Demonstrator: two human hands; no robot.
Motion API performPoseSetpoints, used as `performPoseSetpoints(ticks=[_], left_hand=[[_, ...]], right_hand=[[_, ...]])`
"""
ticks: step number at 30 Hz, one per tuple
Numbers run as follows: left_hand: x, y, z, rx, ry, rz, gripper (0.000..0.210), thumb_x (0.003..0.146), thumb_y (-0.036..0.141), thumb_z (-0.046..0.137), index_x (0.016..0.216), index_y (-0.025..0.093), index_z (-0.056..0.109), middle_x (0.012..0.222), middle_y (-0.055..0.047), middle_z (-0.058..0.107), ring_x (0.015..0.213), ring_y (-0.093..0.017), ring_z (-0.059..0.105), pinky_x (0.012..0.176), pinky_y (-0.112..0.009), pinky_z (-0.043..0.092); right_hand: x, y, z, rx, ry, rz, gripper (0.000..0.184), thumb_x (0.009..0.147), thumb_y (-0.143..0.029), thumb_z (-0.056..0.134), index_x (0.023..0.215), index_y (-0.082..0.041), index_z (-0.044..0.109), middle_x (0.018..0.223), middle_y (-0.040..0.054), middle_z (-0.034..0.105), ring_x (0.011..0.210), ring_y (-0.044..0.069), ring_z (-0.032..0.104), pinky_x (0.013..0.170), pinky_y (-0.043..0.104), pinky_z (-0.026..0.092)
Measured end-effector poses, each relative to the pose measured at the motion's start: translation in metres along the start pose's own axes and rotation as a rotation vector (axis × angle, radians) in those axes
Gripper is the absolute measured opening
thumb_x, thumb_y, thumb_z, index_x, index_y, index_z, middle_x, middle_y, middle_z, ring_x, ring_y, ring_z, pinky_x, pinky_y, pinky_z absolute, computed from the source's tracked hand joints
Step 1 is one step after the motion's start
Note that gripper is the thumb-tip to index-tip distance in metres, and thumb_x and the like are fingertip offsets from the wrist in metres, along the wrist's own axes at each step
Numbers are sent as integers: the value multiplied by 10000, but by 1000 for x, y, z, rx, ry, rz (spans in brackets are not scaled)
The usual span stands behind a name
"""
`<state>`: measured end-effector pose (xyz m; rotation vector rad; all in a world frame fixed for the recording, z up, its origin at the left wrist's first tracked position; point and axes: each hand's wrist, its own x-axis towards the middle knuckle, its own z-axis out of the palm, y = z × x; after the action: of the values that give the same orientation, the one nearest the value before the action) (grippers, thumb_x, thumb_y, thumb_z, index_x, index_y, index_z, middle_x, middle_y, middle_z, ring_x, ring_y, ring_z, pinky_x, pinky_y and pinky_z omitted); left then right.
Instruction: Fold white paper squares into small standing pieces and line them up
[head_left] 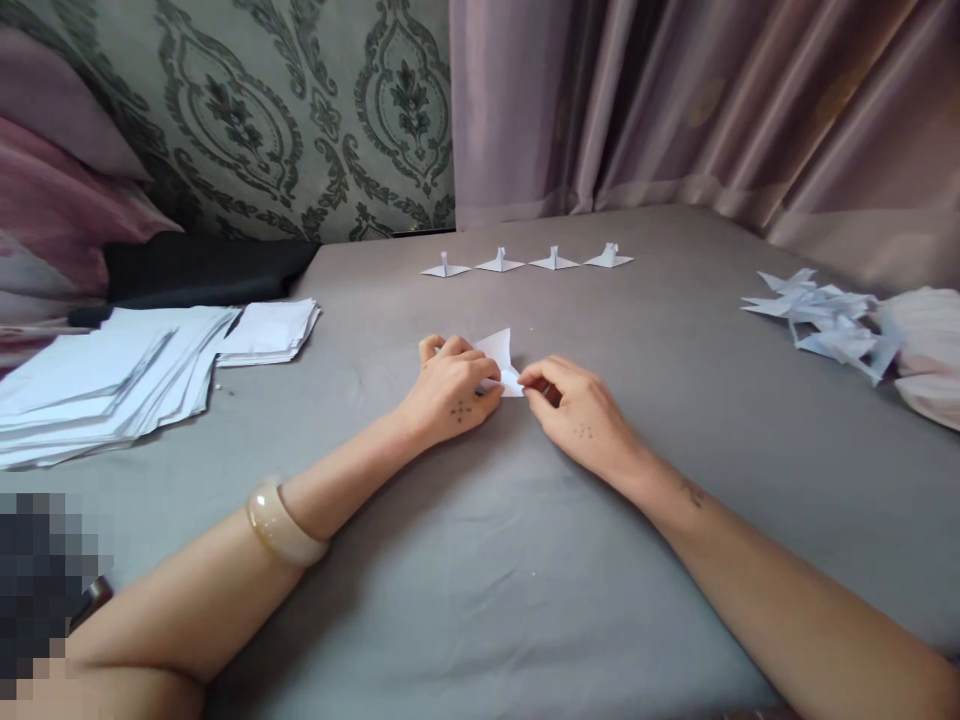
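Observation:
A small white piece of folded paper (496, 346) is between my two hands, low over the grey sheet. My left hand (459, 385) lies over its left part, fingers curled and thumb and forefinger closed on it. The fingertips of my right hand (574, 405) pinch its right corner. Part of the paper is hidden beneath my left fingers. Beyond my hands, several folded paper birds (500, 260) stand in a row.
At the left lie a stack of large white sheets (127, 370) and a stack of smaller paper squares (270, 330), with black cloth (210, 268) behind. A heap of folded paper figures (832, 315) lies at the right beside pale bunched fabric (934, 350). Curtains (525, 110) hang at the back.

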<state>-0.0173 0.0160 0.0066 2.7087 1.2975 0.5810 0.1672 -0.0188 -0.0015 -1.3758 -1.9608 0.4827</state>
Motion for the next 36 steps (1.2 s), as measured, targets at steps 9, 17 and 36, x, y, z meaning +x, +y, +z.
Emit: performPoseSetpoints(ticks=[9,17,36], left_hand=[[-12,-19,-12,-30,25,37,202,804,239,553,998,201,593,1010,-58,665,1034,-232,492,922,-421,254],[-13,-20,-6,51,207,45,356,868,221,505,1221,196,471,1254,-119,500,1115,-250,438,929,-404,303],[-20,-8,1,-10,-4,272,288,956,201,376,1016,146,653,1015,-93,673,913,-190,606,793,-319,441]], right_hand=[[-9,-4,4,-102,-116,-135,352,866,-53,382,1035,-205,652,994,69,622,913,184,578,817,307,456],[-11,-6,5,-154,-158,-165,406,858,-33,368,1101,-205,644,1060,92,574,1009,205,538,895,346,460],[-13,-10,-6,-271,-237,-137,356,874,-70,386,1054,-202,663,1022,82,564,949,204,519,829,346,462]])
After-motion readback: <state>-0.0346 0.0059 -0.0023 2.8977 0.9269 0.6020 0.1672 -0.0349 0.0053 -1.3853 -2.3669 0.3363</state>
